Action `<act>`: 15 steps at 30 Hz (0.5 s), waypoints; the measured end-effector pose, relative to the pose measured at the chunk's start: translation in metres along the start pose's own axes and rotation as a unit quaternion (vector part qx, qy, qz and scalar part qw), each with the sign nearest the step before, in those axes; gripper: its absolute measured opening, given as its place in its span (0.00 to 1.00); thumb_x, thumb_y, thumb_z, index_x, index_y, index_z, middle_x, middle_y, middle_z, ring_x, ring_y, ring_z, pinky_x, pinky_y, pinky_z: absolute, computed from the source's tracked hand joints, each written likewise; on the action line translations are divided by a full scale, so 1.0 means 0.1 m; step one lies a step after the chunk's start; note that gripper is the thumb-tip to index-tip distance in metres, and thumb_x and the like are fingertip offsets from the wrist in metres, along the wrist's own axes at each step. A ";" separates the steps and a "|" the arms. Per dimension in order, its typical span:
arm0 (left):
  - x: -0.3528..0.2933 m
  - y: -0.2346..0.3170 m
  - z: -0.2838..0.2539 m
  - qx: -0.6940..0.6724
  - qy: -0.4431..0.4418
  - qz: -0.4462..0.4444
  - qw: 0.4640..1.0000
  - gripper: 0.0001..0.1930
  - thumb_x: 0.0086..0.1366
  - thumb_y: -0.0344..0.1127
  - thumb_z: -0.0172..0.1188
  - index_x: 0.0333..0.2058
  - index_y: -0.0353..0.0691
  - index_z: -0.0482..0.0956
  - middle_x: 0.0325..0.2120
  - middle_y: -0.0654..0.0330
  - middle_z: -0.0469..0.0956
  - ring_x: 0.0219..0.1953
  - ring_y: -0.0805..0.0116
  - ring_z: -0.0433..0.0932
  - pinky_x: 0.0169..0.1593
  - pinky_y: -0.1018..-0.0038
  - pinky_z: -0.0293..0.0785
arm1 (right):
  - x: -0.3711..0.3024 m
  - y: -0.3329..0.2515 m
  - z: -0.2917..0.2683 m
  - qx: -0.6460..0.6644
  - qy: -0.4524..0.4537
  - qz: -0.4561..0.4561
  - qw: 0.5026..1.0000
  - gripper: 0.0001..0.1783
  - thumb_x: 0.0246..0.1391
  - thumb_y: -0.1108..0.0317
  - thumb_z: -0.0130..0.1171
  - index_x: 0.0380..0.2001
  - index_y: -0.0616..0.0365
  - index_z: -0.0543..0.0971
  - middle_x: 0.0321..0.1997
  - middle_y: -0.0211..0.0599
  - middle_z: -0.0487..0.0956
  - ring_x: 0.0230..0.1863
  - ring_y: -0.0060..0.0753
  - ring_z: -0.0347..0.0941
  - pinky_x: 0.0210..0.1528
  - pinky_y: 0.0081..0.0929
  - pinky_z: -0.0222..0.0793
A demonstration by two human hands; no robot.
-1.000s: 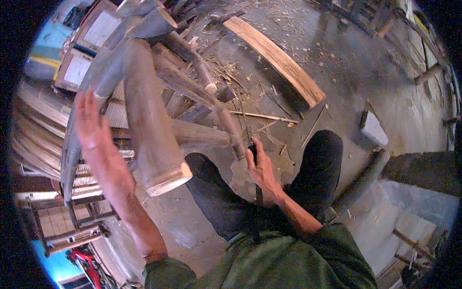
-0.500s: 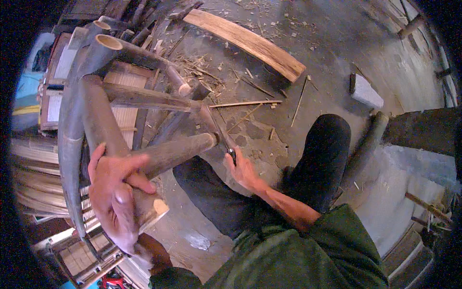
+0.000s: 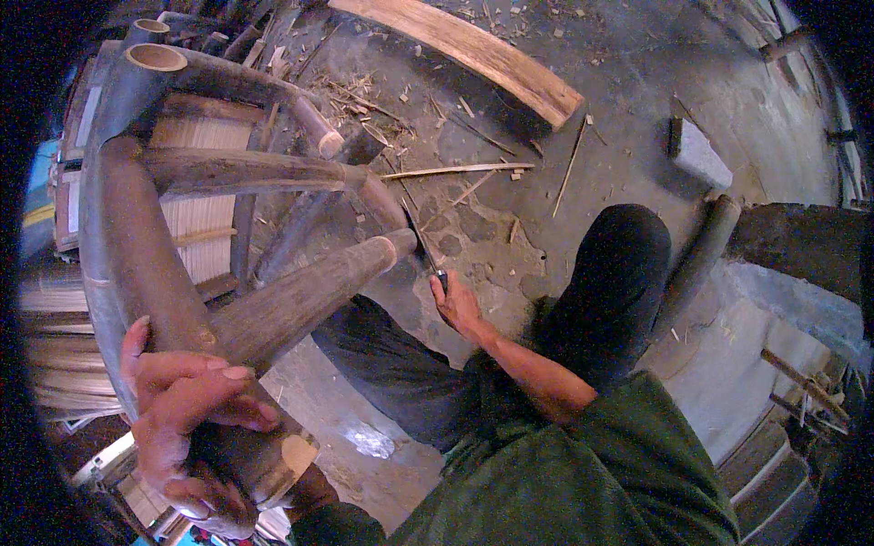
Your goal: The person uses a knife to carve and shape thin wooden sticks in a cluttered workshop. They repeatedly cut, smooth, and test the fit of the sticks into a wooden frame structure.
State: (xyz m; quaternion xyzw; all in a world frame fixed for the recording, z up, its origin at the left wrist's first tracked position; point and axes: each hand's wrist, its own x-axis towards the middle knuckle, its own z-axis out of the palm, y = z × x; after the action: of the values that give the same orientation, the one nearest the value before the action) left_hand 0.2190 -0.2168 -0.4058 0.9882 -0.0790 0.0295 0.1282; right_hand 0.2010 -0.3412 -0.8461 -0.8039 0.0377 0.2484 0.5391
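A frame of thick, grey-brown bamboo poles (image 3: 305, 296) leans across the left side, with hollow cut ends at its top. My left hand (image 3: 187, 396) is curled over the lower end of its thick pole, beside a pale cut face. Between my knees, my right hand (image 3: 458, 308) is closed around the dark handle of a knife (image 3: 421, 242). The narrow blade points up and away, next to the end of the frame's crosspiece; whether it touches the bamboo I cannot tell.
A long pale wooden plank (image 3: 464, 50) lies on the floor ahead, among shavings and thin strips (image 3: 455, 170). To the right are a whitish block (image 3: 699, 155), a dark pole (image 3: 699, 250) and a dark board (image 3: 797, 246). Bundled slats (image 3: 68, 341) sit at the far left.
The bamboo frame and my left hand have shifted left, the hand also lower. My right hand has risen slightly with the knife. The view has tilted a little, moving the floor plank upward.
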 end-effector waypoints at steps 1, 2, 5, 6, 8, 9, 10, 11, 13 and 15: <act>0.05 0.00 0.00 0.004 -0.003 0.003 1.000 0.36 0.61 0.69 0.34 0.35 0.39 0.77 0.13 0.68 0.77 0.33 0.67 0.73 0.62 0.48 0.43 | 0.02 0.02 0.01 0.009 0.006 0.001 1.000 0.18 0.61 0.54 0.49 0.43 0.58 0.68 0.26 0.53 0.76 0.29 0.54 0.75 0.30 0.45 0.66; 0.08 0.00 -0.02 0.006 -0.012 0.005 1.000 0.37 0.61 0.70 0.34 0.35 0.39 0.77 0.13 0.68 0.77 0.33 0.67 0.73 0.62 0.48 0.43 | 0.03 0.04 0.03 0.019 0.013 0.003 1.000 0.18 0.61 0.54 0.49 0.42 0.59 0.69 0.26 0.53 0.76 0.29 0.52 0.75 0.30 0.44 0.66; 0.05 -0.07 -0.06 0.009 -0.036 0.032 0.999 0.37 0.60 0.70 0.36 0.36 0.39 0.76 0.13 0.68 0.77 0.33 0.67 0.73 0.63 0.48 0.42 | -0.06 -0.29 -0.16 0.109 0.004 -0.006 0.994 0.19 0.61 0.52 0.49 0.40 0.59 0.69 0.25 0.50 0.75 0.26 0.47 0.74 0.30 0.42 0.66; 0.02 -0.11 0.00 -0.002 0.002 0.044 0.999 0.34 0.59 0.68 0.40 0.35 0.38 0.76 0.15 0.67 0.78 0.32 0.65 0.74 0.60 0.49 0.47 | -0.09 -0.42 -0.25 0.119 0.023 -0.028 0.992 0.20 0.61 0.51 0.48 0.40 0.59 0.69 0.24 0.48 0.74 0.25 0.44 0.73 0.29 0.41 0.66; -0.12 -0.20 0.19 -0.017 0.127 0.059 0.990 0.29 0.54 0.61 0.53 0.34 0.35 0.77 0.21 0.63 0.80 0.30 0.60 0.77 0.52 0.54 0.62 | -0.09 -0.64 -0.33 0.142 0.051 -0.077 0.985 0.21 0.61 0.50 0.48 0.40 0.59 0.69 0.21 0.45 0.72 0.22 0.40 0.71 0.27 0.39 0.65; -0.16 -0.23 0.27 -0.028 0.214 0.068 0.974 0.27 0.51 0.57 0.61 0.33 0.33 0.78 0.26 0.61 0.81 0.28 0.56 0.79 0.47 0.57 0.72 | -0.05 -0.51 -0.27 0.125 0.050 -0.065 0.989 0.21 0.61 0.50 0.47 0.40 0.59 0.70 0.20 0.43 0.71 0.21 0.37 0.70 0.26 0.38 0.65; -0.08 -0.20 0.26 -0.018 0.187 0.107 0.976 0.29 0.53 0.59 0.59 0.32 0.32 0.78 0.24 0.59 0.80 0.26 0.58 0.78 0.44 0.60 0.73 | 0.02 -0.25 -0.16 0.105 0.049 -0.051 0.992 0.21 0.62 0.50 0.47 0.39 0.59 0.70 0.19 0.41 0.71 0.20 0.35 0.69 0.24 0.36 0.64; 0.07 -0.16 0.21 -0.009 0.161 0.148 0.976 0.30 0.55 0.61 0.57 0.32 0.31 0.78 0.21 0.56 0.79 0.24 0.59 0.78 0.41 0.64 0.74 | 0.08 -0.08 -0.10 0.086 0.052 -0.038 0.994 0.21 0.62 0.49 0.46 0.38 0.59 0.71 0.18 0.39 0.70 0.19 0.32 0.69 0.23 0.34 0.64; 0.19 -0.03 0.15 0.004 0.124 0.162 0.979 0.32 0.57 0.62 0.54 0.31 0.29 0.78 0.18 0.53 0.78 0.21 0.61 0.77 0.36 0.68 0.75 | 0.17 0.02 -0.18 0.309 -0.096 0.175 0.930 0.20 0.62 0.51 0.46 0.40 0.59 0.71 0.18 0.36 0.71 0.22 0.35 0.70 0.26 0.35 0.66; 0.22 0.09 0.12 0.004 0.102 0.116 0.988 0.33 0.59 0.61 0.51 0.30 0.27 0.78 0.16 0.52 0.76 0.20 0.62 0.76 0.32 0.69 0.75 | 0.22 0.07 -0.18 0.333 -0.142 0.224 0.905 0.20 0.62 0.52 0.46 0.40 0.60 0.71 0.17 0.34 0.71 0.22 0.37 0.70 0.26 0.35 0.67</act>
State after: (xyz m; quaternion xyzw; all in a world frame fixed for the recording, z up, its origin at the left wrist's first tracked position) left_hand 0.2398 -0.2316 -0.4137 0.9647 -0.1790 0.1455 0.1271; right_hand 0.2241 -0.3552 -0.8563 -0.5043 0.2198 0.4473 0.7052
